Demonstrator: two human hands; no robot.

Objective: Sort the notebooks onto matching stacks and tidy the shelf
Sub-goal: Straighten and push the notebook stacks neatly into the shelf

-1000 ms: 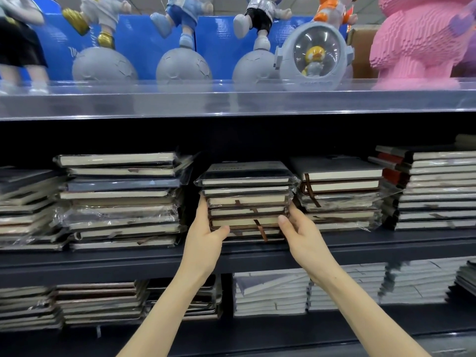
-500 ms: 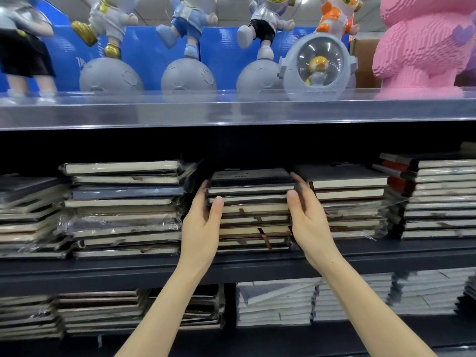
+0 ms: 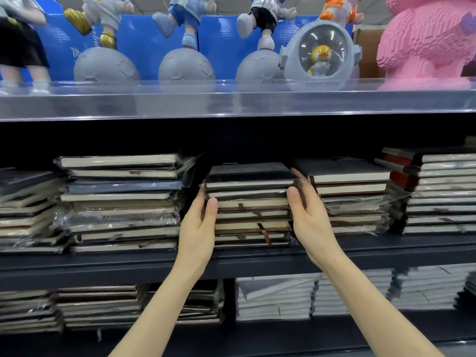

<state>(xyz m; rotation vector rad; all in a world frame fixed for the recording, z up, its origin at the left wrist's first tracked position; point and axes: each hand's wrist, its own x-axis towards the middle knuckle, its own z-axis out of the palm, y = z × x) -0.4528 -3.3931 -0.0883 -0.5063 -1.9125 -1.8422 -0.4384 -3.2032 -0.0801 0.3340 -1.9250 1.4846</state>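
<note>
At 12 o'clock on the shelf (image 3: 103, 266), wedged between neighbouring piles: notebook stack (image 3: 251, 202), long axis running 9 to 3, page edges facing 6. Left hand (image 3: 199, 228) is pressing its 9 o'clock side and right hand (image 3: 309, 220) its 3 o'clock side. Fingers are lying straight, thumbs on the front corners, neither clenching. Stack is sitting squarely between both hands, equally near each.
</note>
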